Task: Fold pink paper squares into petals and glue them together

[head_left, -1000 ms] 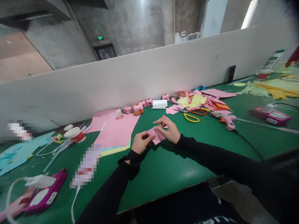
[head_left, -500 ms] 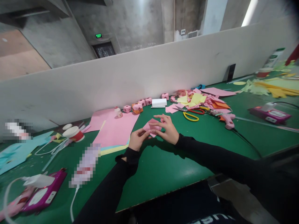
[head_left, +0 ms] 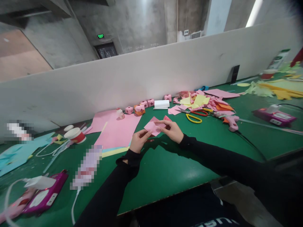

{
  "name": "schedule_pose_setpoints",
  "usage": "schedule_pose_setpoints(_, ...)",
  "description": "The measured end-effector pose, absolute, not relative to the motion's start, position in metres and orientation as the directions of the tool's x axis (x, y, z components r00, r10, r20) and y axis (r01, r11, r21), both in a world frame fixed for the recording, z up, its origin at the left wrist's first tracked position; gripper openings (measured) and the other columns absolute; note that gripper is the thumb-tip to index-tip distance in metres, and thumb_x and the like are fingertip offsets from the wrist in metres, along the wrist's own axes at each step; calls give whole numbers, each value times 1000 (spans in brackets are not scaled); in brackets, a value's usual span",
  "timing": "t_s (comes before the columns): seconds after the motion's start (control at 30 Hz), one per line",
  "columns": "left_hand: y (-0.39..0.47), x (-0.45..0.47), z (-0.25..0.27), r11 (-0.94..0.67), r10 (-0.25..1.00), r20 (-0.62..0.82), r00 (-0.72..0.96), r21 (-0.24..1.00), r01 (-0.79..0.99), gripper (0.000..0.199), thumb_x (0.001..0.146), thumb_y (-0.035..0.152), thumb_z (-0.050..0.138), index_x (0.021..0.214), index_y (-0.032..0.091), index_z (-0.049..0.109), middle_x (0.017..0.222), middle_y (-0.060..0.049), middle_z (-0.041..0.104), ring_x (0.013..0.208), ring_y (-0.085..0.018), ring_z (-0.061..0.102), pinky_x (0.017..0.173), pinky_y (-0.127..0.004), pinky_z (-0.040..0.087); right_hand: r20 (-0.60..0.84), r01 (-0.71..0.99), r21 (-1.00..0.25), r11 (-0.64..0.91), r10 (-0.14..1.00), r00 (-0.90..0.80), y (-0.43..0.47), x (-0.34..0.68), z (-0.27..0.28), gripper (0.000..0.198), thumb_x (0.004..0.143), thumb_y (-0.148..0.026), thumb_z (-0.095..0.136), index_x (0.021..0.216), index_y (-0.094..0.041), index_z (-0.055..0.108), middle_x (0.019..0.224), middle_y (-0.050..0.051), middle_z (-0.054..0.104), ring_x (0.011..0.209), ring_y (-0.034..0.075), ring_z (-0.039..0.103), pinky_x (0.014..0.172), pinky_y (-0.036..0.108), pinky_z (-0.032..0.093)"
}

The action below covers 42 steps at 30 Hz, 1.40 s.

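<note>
Above the table (head_left: pixel 170 171), both hands (head_left: pixel 138 142) (head_left: pixel 174 130) pinch pink paper (head_left: pixel 151 125).

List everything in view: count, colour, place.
Small paper: one, pink, in both hands
Large sheets: at least two, pink, left of hands
Folded shapes: at least five, pink, along partition
Paper scraps: many, mostly pink, beyond right hand
Scissors: at least one pair, red-yellow handles, by scraps
Glue gun: at least one, pink, right
Paper cups: two, red-white, left and far right
Power strips: two, magenta, lower left and right
Bottles: two, whitish, on sheets and far right
Blue paper: count unclear, blue, far left
Partition: one, white, behind table
Table: one, green, under hands
Left hand: one, black-sleeved, on paper
Right hand: one, black-sleeved, on paper
</note>
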<state>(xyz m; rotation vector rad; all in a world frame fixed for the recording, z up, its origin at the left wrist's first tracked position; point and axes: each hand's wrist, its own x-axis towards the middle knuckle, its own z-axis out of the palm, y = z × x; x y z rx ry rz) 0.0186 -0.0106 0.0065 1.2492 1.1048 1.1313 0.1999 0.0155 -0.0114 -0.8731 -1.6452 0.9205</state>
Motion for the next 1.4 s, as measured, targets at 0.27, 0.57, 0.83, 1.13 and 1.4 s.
schedule_pose_setpoints(0.27,-9,16,6,26,994,-22,103,999,-33,38,57,40,79,82,12,68,76,-4,68,71,-17,64,58,-27,54,419,43,-893,448,862,-284,15,201,-8,41,75,-45,64,107,-21,67,91,4,69,46,7,38,44,24,35)
schedule_pose_setpoints(0.57,-9,16,5,-103,994,102,22,994,40,39,59,39,78,87,12,72,75,-5,70,66,-14,62,54,-24,52,446,113,-861,496,842,-303,15,202,-11,39,77,-44,65,108,-20,66,78,3,67,53,10,49,51,25,43)
schedule_pose_setpoints(0.83,-12,19,6,-191,977,174,123,972,138,31,63,38,75,81,13,74,72,-6,72,66,-18,65,59,-26,52,657,359,-609,707,703,-270,12,201,-10,37,73,-41,71,108,-30,68,111,8,53,105,23,50,94,42,44)
schedule_pose_setpoints(1.13,-14,18,6,-275,939,224,262,945,175,28,70,36,69,88,15,73,87,-6,72,72,-17,64,63,-26,51,654,348,-578,738,674,-343,13,204,-10,24,78,-39,67,99,-30,71,117,6,57,113,24,50,100,46,39)
schedule_pose_setpoints(1.4,-14,17,2,-261,948,198,247,932,253,35,68,41,71,88,11,72,80,-7,72,69,-17,62,64,-28,51,661,240,-635,735,677,-324,14,204,-8,24,76,-36,69,96,-24,71,121,8,59,117,23,51,100,43,40)
